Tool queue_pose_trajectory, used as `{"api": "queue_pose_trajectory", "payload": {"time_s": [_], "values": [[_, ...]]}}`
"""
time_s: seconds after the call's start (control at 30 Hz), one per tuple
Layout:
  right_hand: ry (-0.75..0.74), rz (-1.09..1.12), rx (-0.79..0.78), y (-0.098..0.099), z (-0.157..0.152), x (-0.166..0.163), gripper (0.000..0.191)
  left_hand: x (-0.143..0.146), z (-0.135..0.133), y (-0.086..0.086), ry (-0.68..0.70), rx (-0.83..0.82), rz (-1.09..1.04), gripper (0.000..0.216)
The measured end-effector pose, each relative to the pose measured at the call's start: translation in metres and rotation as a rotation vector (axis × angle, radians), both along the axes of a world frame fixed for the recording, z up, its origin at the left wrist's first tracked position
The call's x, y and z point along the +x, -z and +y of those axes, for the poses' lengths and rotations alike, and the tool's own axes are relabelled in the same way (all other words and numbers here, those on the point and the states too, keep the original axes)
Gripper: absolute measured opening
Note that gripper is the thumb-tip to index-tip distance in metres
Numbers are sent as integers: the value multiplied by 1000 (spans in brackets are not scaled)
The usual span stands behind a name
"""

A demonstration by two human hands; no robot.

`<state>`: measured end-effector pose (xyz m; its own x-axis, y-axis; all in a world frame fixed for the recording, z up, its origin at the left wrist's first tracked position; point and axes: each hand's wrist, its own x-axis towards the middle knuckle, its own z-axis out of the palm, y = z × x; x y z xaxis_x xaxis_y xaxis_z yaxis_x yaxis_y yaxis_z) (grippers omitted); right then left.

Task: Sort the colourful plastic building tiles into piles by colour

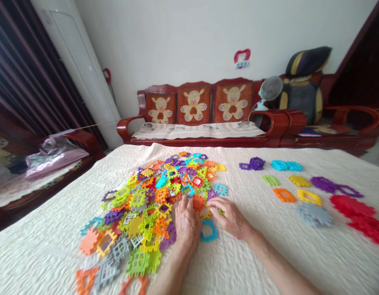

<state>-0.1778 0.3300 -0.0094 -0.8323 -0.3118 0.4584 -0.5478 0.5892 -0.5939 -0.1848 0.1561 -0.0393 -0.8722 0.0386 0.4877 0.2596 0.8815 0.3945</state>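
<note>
My left hand (188,221) rests on the right side of a heap of interlocking plastic building pieces (137,200), its fingers stretched forward onto the pieces. An orange piece (198,202) lies just beside those fingertips. To the right, my right hand (230,216) is low over the heap's edge with thumb and fingers apart. Its fingertips are at a yellow frame piece (205,212). A yellow-green bit (221,212) shows between thumb and fingers; whether it is gripped cannot be seen. A blue frame piece (209,230) lies between the two wrists.
Sorted pieces lie at the right of the quilted cloth (253,254): purple (257,163), blue (287,165), grey (314,214) and red (355,205) stacks, among others. Beyond the table stand a wooden sofa (197,141) and a small fan (271,89).
</note>
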Motion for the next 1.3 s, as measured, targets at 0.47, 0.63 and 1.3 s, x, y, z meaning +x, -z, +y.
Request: {"api": "queue_pose_trajectory", "payload": {"time_s": [0.47,0.63,1.3], "values": [[-19,-4,38,1,-2,-1,22,2,-1,-10,116,208,-31,36],[-15,-31,27,0,-1,-1,26,4,-2,-11,58,206,-51,36],[24,-19,18,8,1,-2,20,1,1,-9,49,298,-70,33]]}}
